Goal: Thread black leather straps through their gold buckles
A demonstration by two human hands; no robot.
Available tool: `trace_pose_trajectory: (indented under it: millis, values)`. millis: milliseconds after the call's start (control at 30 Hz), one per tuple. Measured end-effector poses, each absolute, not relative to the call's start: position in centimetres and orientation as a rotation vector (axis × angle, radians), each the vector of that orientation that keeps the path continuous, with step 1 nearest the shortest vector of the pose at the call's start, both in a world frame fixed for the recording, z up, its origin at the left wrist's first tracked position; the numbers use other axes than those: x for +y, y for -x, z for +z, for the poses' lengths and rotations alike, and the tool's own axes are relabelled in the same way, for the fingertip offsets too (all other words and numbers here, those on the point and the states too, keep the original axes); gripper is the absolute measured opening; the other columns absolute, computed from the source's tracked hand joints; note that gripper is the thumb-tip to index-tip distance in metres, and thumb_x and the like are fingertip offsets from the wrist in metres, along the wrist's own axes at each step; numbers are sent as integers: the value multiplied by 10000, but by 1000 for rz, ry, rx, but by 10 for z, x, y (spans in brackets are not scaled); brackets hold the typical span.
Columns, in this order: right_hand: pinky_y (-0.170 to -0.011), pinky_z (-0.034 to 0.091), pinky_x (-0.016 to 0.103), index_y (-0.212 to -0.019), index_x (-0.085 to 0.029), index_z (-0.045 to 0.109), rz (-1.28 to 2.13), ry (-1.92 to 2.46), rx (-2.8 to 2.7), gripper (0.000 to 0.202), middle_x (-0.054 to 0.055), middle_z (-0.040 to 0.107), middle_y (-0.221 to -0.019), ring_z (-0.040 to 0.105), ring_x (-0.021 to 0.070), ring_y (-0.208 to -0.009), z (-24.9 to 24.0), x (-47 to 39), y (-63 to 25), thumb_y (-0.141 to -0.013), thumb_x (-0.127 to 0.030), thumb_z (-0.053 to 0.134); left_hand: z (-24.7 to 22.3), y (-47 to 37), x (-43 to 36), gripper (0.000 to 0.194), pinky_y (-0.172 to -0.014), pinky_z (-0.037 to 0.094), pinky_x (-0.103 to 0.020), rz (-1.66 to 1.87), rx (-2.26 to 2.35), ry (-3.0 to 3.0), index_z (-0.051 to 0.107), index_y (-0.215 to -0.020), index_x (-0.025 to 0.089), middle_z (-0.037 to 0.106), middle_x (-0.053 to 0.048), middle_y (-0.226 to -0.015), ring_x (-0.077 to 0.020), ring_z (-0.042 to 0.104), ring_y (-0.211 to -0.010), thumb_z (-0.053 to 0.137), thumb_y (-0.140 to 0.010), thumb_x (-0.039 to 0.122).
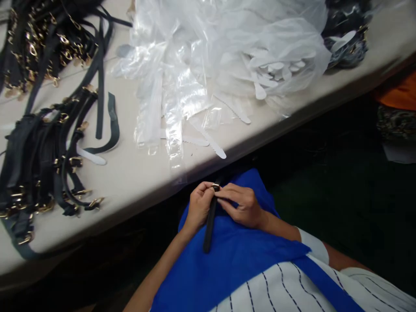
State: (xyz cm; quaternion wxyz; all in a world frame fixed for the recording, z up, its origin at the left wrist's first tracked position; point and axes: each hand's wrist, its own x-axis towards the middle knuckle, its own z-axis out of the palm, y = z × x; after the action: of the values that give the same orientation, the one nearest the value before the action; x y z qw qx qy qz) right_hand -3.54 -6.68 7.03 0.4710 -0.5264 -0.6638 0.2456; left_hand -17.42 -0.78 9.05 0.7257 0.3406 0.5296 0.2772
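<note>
A black strap (pixel 209 225) with a gold-coloured buckle (pixel 216 187) lies over the blue apron on my lap, its loose end pointing toward me. My left hand (pixel 200 206) pinches the strap just at the buckle, thumb on top. From the right, my right hand (pixel 242 203) reaches the same buckle, its fingertips pressed together at the buckle's edge. Whatever small part is between the right fingertips is too small to make out. The strap's far end beyond the buckle is mostly hidden in shadow.
On the table (pixel 130 182), black straps with gold clasps (pixel 45 151) are heaped at the left. Clear plastic bags (pixel 185 82) and white serrated strips (pixel 212 143) lie in the middle. A bag of white pieces (pixel 279 65) is further right. The table edge runs diagonally beyond my hands.
</note>
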Motion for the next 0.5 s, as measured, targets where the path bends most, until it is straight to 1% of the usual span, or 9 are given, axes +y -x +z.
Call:
trace_pose_trajectory:
  millis: [33,100,167,267,333,400,433,467,500]
  values:
    - [-707,531,262,-990,-176,672,683,1349,-1483,150,66,682,-895,644,148,-788,71,-67,34,-866,-148,591,90,174,-7,164,-641,446,-219,611,1146,-766,646,-752,149,656,3,-684,-107,571,-610,660,-691,301]
    - [-598,508,235,-929,-169,662,877,1492,-1172,103,52,658,-847,616,127,-689,68,-67,31,-873,-228,599,88,172,-5,207,-720,477,-260,604,1114,-756,641,-794,152,681,-20,-737,-130,610,-649,656,-732,349]
    - [-500,474,212,-945,-154,650,1147,1548,-907,208,47,652,-801,603,120,-614,62,-66,27,-869,-343,607,84,170,-3,222,-756,481,-277,598,1099,-767,636,-816,153,685,-26,-762,-137,620,-673,653,-752,365]
    - [-451,474,203,-1103,-139,635,1530,1416,-686,436,68,674,-833,643,150,-634,53,-64,25,-833,-481,617,81,165,-5,234,-701,460,-247,601,1089,-864,633,-815,157,661,-14,-747,-132,590,-685,667,-754,380]
    - [-435,481,206,-1155,-151,633,1655,1329,-639,515,89,690,-899,661,168,-654,50,-64,27,-805,-529,623,78,163,-8,267,-658,446,-247,598,1063,-916,626,-812,165,640,-9,-740,-133,567,-676,676,-751,420]
    - [-455,502,217,-1123,-172,667,1650,1320,-604,510,90,703,-887,673,182,-667,46,-62,28,-771,-541,648,69,161,-7,307,-670,457,-281,594,1030,-949,614,-791,182,613,-4,-717,-143,558,-661,671,-754,481]
    - [-469,524,245,-1075,-188,694,1637,1332,-590,491,86,708,-854,682,202,-662,42,-60,28,-739,-545,674,64,161,-4,342,-686,469,-307,604,994,-974,605,-780,194,606,-6,-710,-157,566,-666,660,-755,531]
    - [-489,554,296,-1018,-224,716,1663,1339,-584,452,79,716,-863,697,236,-672,39,-57,27,-712,-555,687,59,161,1,373,-687,479,-329,598,977,-1017,595,-744,206,598,-9,-684,-173,576,-666,666,-737,572]
    - [-503,575,342,-954,-277,729,1633,1350,-557,401,64,719,-869,713,278,-715,36,-53,26,-693,-577,681,55,161,6,350,-714,497,-351,527,969,-1062,613,-771,222,622,-26,-734,-197,602,-727,666,-751,568]
